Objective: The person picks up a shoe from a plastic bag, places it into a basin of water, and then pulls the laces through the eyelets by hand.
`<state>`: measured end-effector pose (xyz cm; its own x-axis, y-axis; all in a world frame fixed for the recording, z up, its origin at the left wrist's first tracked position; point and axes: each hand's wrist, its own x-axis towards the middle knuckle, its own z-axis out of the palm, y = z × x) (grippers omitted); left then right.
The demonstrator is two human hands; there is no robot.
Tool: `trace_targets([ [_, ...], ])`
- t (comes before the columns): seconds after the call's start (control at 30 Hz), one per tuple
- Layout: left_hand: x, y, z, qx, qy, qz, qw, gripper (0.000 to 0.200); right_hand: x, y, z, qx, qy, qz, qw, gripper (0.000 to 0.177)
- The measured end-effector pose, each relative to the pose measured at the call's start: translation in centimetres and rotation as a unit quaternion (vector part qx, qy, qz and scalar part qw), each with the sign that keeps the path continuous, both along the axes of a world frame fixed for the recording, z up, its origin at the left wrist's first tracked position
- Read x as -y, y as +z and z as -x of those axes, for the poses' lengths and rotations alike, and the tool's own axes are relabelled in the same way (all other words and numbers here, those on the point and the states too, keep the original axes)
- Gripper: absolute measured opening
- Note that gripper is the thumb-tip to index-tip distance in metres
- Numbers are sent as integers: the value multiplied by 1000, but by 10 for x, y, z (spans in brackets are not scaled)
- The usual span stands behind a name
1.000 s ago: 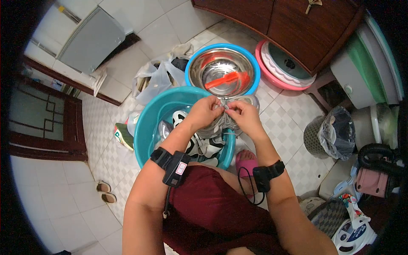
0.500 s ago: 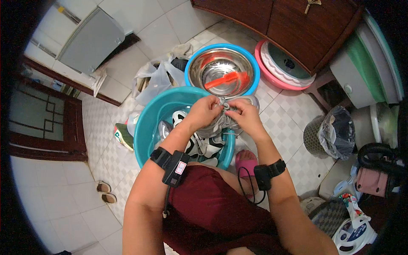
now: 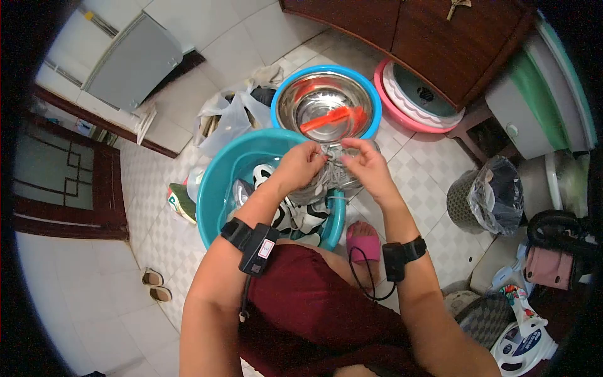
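Observation:
A grey lace-up shoe (image 3: pixel 336 178) is between my two hands at the right rim of a teal basin (image 3: pixel 210 182). My left hand (image 3: pixel 304 166) pinches the shoelace (image 3: pixel 328 151) near the top of the shoe. On the other side, my right hand (image 3: pixel 369 168) has its thumb and forefinger apart, close to the lace. Black-and-white shoes (image 3: pixel 301 217) lie in the teal basin, partly covered by my left forearm.
Beyond the shoe, a steel bowl (image 3: pixel 290 103) stands in a blue basin (image 3: pixel 275 113) with an orange-red brush (image 3: pixel 326 119) inside. White plastic bags (image 3: pixel 229 129) sit at the left. A lined trash bin (image 3: pixel 465 204) stands right, and a dark wooden cabinet (image 3: pixel 427 38) is behind.
My right hand's thumb and forefinger have parted and drawn slightly right from the lace. My left hand stays pinched at the lace, and the shoe has hardly moved.

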<state>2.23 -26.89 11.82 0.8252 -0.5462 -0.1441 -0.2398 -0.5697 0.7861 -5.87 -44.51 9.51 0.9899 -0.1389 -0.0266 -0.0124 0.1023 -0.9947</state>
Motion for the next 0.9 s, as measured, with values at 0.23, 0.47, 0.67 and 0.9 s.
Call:
trace_targets([
  [0.23, -11, -7, -3, -5, 5, 9, 1000, 21, 9, -3, 9, -88, 101, -161, 978, 19],
  [0.47, -7, -3, -4, 16, 8, -23, 1000, 20, 55, -8, 37, 103, -2, -602, 792, 27],
  [0.67, -6, 0, -1, -8, 17, -8, 1000, 24, 74, -3, 37, -71, -144, -195, 968, 21],
  [0.9, -4, 4, -1, -110, 29, 62, 992, 23, -3, 22, 18, 76, -221, 408, 883, 48],
])
